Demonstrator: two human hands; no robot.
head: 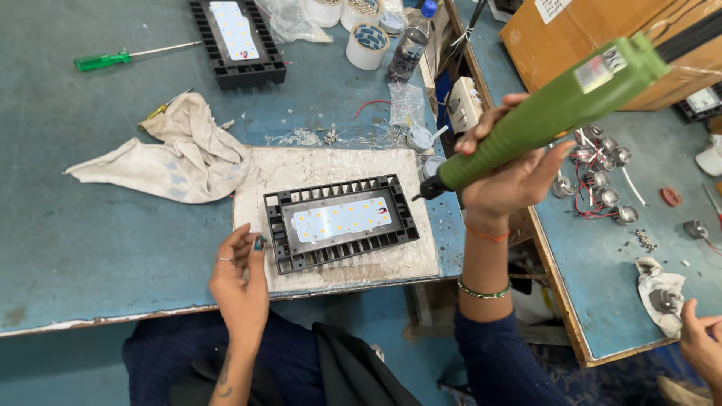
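Nearest to us is our right hand (511, 177), raised off the bench with its fingers clamped around a green electric screwdriver (553, 109); the tool's dark tip points down and left, just past the right end of the lamp housing without touching it. Our left hand (239, 278) lies at the housing's left end, fingers loosely apart and holding nothing, the fingertips just beside the frame.

The black finned lamp housing (340, 222) lies flat and a little tilted on a pale work board (331, 169) near the front edge of the blue bench (90, 240). Its white light panel (342, 219) already sits in the recess. We cannot make out whether screws are in, so we judge the fastening as underway at most, with no cover on yet.

Outward from there: a crumpled rag (177, 154) touches the board's left edge, loose screws (304, 137) lie just behind the board, a second housing (237, 41) rests at the back, and a green-handled hand screwdriver (124, 56) lies well to its left. On the neighbouring bench, another person's hand (703, 342) shows at the right edge.
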